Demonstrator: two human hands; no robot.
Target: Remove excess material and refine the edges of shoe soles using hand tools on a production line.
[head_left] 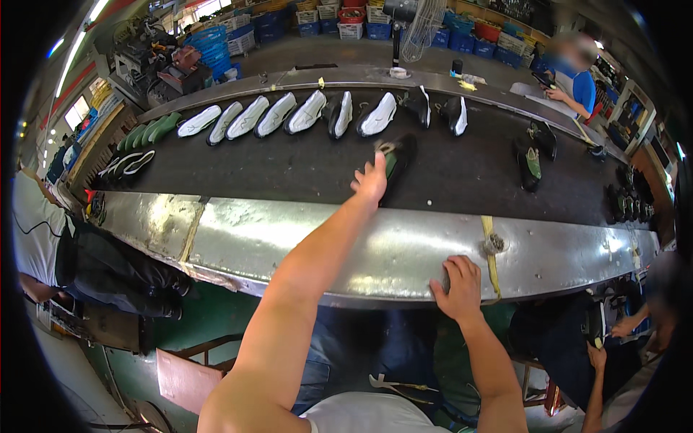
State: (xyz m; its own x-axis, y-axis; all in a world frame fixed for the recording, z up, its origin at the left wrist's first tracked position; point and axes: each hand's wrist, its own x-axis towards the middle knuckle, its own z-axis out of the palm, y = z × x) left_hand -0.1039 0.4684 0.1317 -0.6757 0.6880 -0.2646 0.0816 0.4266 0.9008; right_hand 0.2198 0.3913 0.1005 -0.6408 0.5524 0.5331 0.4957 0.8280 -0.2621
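Presently we see, from left to right, white shoes (pixel 247 117) in a row on the black belt (pixel 289 173), our left hand (pixel 371 180) at a blurred dark shoe (pixel 407 153) near this row, its pinch we cannot tell, and our right hand (pixel 463 290), fingers bent, on the metal ledge (pixel 397 245), grip also unclear.

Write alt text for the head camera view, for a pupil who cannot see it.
A person's left hand reaches to a black-and-green shoe on a black conveyor belt, while the right hand is at the metal ledge. Beyond, a row of shoes shows pale undersides.
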